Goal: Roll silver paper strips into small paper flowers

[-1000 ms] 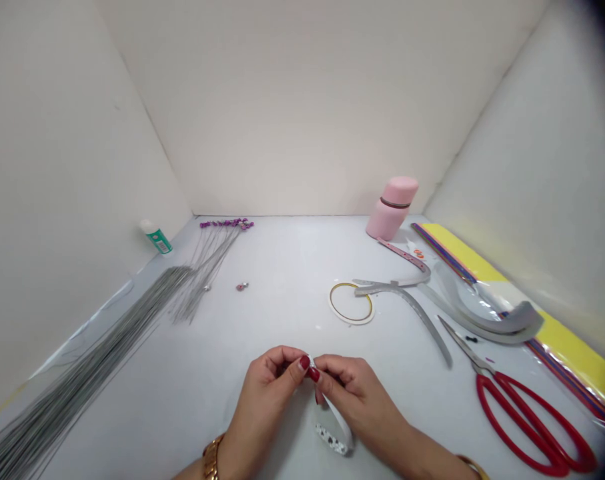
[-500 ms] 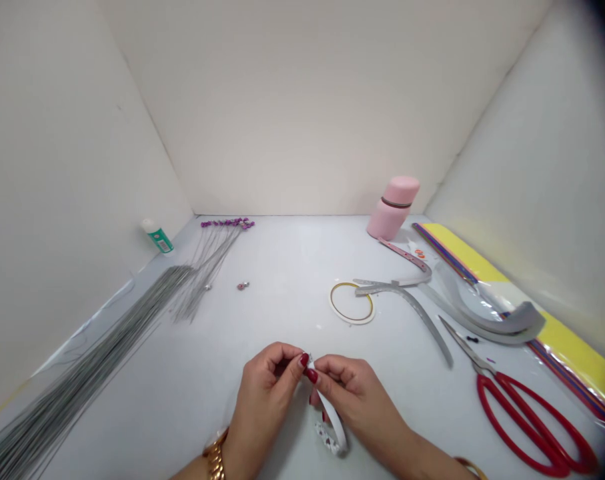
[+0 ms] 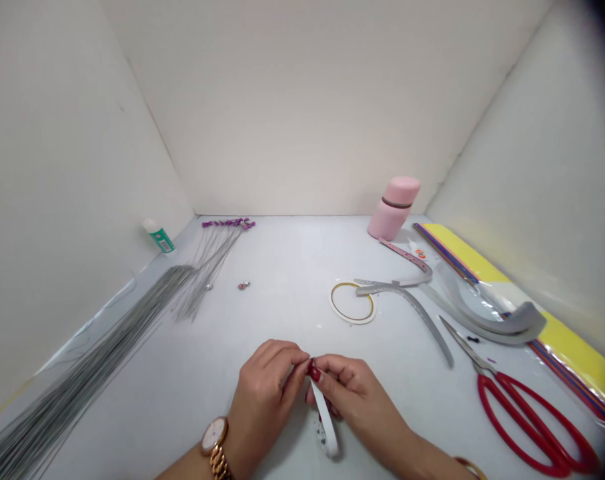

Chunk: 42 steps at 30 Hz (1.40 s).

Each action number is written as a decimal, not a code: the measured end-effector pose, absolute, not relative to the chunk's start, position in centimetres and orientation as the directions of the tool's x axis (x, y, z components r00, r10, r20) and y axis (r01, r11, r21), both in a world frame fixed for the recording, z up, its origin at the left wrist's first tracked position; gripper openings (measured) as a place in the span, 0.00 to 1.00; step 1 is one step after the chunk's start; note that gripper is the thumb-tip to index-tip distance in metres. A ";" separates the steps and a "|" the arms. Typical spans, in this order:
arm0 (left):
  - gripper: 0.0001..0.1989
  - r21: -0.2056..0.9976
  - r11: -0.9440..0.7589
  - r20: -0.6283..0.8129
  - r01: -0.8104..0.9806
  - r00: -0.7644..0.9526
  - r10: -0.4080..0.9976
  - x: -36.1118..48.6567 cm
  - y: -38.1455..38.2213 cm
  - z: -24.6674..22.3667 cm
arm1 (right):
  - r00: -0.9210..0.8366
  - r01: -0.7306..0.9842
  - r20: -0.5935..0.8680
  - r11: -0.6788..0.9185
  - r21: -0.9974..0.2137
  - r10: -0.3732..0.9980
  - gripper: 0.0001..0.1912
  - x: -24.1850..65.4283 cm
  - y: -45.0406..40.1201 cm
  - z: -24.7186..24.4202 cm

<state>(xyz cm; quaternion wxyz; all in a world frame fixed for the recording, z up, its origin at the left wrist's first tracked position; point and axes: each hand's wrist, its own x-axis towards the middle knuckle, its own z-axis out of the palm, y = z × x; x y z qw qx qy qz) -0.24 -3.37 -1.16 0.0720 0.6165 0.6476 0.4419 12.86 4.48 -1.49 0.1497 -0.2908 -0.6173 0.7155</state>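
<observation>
A narrow white paper strip (image 3: 324, 413), patterned on its other face, curls down toward me from between my fingertips. At its upper end my left hand (image 3: 273, 387) pinches it, thumb against forefinger. My right hand (image 3: 356, 392) grips the same end from the other side, its red-nailed thumb on the strip. The two sets of fingertips touch or nearly touch, and they hide the strip's tip. Beyond my hands lies a thin roll of tape (image 3: 334, 310) with a yellow core.
Grey wires (image 3: 117, 340) and purple-tipped wires (image 3: 227, 225) lie left, near a glue stick (image 3: 161, 239). Small beads (image 3: 243, 285) sit mid-table. At right are curved paper strips (image 3: 425, 320), red-handled scissors (image 3: 527, 413), a pink bottle (image 3: 393, 210) and packs of coloured paper (image 3: 582, 353).
My left hand has rolled over, so its back and the watch face now show more. The strip's hanging loop has swung slightly left and looks narrower. My right hand has barely moved.
</observation>
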 end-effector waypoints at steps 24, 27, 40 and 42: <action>0.06 0.985 0.033 0.022 0.167 -0.318 0.948 -0.4 -2.3 -0.7 | -0.794 0.097 -0.246 -0.284 -0.954 0.555 0.20 12.7 5.0 -1.1; 0.05 0.985 0.047 0.013 0.164 -0.349 0.937 -0.4 -2.3 -0.7 | -0.790 0.101 -0.258 -0.296 -0.950 0.556 0.20 12.7 4.9 -1.1; 0.06 0.980 0.163 -0.197 -0.112 -0.473 0.859 0.9 -2.6 -1.2 | -0.759 0.103 -0.363 -0.451 -0.887 0.541 0.19 12.5 4.3 -1.1; 0.06 0.982 0.157 -0.188 -0.106 -0.481 0.856 1.0 -2.7 -1.5 | -0.756 0.084 -0.341 -0.435 -0.897 0.559 0.18 12.6 4.2 -1.1</action>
